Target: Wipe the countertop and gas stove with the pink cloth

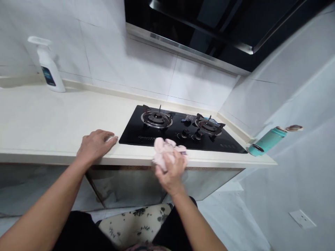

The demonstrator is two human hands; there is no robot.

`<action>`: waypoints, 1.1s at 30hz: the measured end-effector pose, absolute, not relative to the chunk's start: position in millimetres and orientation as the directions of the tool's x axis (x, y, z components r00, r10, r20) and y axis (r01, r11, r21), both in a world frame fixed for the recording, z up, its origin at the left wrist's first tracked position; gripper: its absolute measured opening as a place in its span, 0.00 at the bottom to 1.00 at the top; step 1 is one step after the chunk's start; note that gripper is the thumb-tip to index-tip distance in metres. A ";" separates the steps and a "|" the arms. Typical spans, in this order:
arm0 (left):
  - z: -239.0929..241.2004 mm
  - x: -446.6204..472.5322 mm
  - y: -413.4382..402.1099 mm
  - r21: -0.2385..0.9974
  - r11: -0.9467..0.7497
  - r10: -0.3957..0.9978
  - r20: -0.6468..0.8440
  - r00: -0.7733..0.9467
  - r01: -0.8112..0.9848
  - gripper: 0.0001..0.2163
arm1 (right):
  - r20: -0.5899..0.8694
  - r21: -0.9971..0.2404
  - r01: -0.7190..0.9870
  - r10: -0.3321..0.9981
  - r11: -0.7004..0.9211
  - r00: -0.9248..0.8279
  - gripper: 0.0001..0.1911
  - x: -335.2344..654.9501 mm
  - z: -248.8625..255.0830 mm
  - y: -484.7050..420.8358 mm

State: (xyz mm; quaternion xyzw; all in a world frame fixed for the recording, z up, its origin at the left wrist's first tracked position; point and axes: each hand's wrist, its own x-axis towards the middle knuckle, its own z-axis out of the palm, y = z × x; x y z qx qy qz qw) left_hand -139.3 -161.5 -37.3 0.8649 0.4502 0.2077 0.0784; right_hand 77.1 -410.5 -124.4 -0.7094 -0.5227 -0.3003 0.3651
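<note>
A crumpled pale pink cloth (162, 158) is gripped in my right hand (172, 170), pressed against the front edge of the counter just before the gas stove (172, 134). Part of the cloth reaches the stove's front rim. My left hand (95, 144) rests on the cream countertop (65, 122), left of the stove's near corner, its fingers stretched out and holding nothing. The black glass stove has two burners with dark pan supports and two knobs (185, 133) between them. The palm side of my right hand is hidden.
A white spray bottle (51, 68) stands at the back left against the tiled wall. A teal bottle (269, 141) is at the counter's right end. A black range hood (199, 28) hangs over the stove. Cabinet doors (125, 186) lie below the counter edge.
</note>
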 end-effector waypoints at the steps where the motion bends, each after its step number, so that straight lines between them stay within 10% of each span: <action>1: -37.3 -139.9 -159.7 0.316 -0.582 0.812 0.281 0.512 0.749 0.24 | 0.833 -0.175 0.978 0.513 -0.113 0.208 0.28 59.0 -124.9 -398.7; 13: -37.3 -146.0 -134.6 0.311 -0.493 0.870 0.180 0.459 0.812 0.27 | 0.887 0.048 0.995 0.455 0.087 -0.083 0.20 88.0 -110.4 -390.3; 23: -40.4 -146.4 -130.7 0.299 -0.517 0.855 0.225 0.467 0.802 0.27 | 0.867 -0.228 0.921 0.364 -0.316 0.340 0.10 244.6 -117.5 -526.5; 33: -41.3 -147.8 -138.4 0.268 -0.553 0.831 0.245 0.500 0.789 0.24 | 0.708 -0.454 0.594 0.136 -0.664 0.693 0.28 352.4 -42.9 -566.3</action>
